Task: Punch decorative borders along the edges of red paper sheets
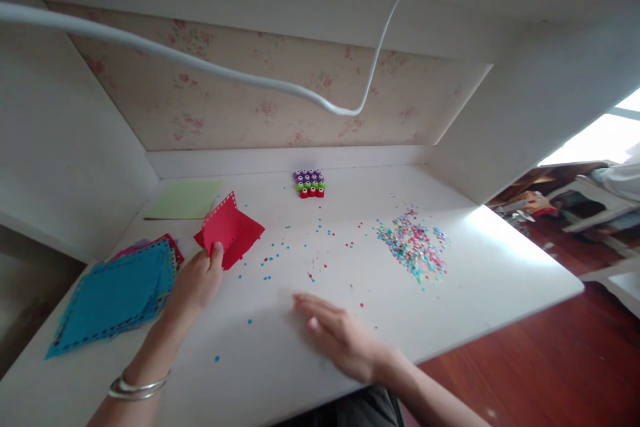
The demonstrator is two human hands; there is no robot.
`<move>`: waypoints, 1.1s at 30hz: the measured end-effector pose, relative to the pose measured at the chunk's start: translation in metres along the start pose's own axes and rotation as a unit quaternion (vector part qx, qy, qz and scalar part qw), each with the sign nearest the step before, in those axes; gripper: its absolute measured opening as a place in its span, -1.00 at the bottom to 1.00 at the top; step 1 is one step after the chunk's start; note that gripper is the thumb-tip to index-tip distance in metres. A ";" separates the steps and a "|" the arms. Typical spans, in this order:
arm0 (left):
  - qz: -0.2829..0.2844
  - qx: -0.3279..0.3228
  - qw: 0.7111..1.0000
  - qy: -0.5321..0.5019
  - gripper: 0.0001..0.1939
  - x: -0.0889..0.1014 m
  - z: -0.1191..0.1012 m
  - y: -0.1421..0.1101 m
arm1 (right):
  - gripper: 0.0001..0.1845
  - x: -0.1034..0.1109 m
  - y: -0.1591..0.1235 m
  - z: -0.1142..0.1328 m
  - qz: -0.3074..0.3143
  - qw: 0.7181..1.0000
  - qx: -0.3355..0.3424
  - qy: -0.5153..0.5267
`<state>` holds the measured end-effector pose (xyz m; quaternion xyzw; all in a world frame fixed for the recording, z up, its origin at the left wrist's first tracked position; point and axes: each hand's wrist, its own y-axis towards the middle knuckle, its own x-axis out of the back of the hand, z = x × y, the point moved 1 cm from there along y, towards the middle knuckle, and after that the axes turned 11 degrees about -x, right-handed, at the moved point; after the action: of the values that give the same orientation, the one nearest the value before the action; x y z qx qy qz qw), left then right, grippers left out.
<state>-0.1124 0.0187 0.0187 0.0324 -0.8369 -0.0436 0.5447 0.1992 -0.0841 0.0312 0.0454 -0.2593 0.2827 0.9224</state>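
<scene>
My left hand point(203, 273), a bangle on its wrist, is closed on a red sheet of paper point(233, 230) that is bent upward, with a row of punched holes along one edge. To its left lies a stack of blue punched paper sheets point(115, 290), with a red sheet showing underneath. My right hand point(337, 330) is low over the white table, fingers stretched out and a little blurred, holding nothing. Small blue and red paper dots point(267, 278) are scattered between the two hands.
A heap of multicoloured paper bits point(415, 247) lies on the right of the table point(465, 293). Small purple, green and red craft punches point(310, 183) stand in rows at the back. Pale green paper point(185, 199) is at the back left. A white cable point(240, 75) hangs across above.
</scene>
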 end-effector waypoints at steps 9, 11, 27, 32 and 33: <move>-0.030 -0.021 0.999 -0.026 -0.39 0.001 -0.005 0.001 | -0.44 0.145 -0.010 -0.119 -0.429 0.880 -0.202 0.031; -0.063 -0.020 0.997 -0.047 -0.41 0.004 -0.006 -0.001 | -0.47 0.136 -0.001 -0.105 -0.417 0.888 -0.193 0.034; 0.094 -0.058 0.870 -0.481 -0.62 -0.002 -0.110 -0.004 | -0.66 0.087 0.086 -0.022 -0.114 0.930 -0.147 0.318; 0.065 0.034 0.753 -0.654 -0.50 -0.018 -0.115 -0.015 | -0.65 0.083 0.082 -0.030 -0.224 0.876 -0.174 0.390; 0.078 0.043 0.733 -0.675 -0.50 -0.020 -0.117 -0.018 | -0.64 0.081 0.083 -0.031 -0.248 0.857 -0.182 0.414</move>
<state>0.0034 -0.0013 0.0455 -0.0480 -0.9851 0.0247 -0.1636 0.2249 0.0322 0.0402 -0.1817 0.1195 -0.0150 0.9760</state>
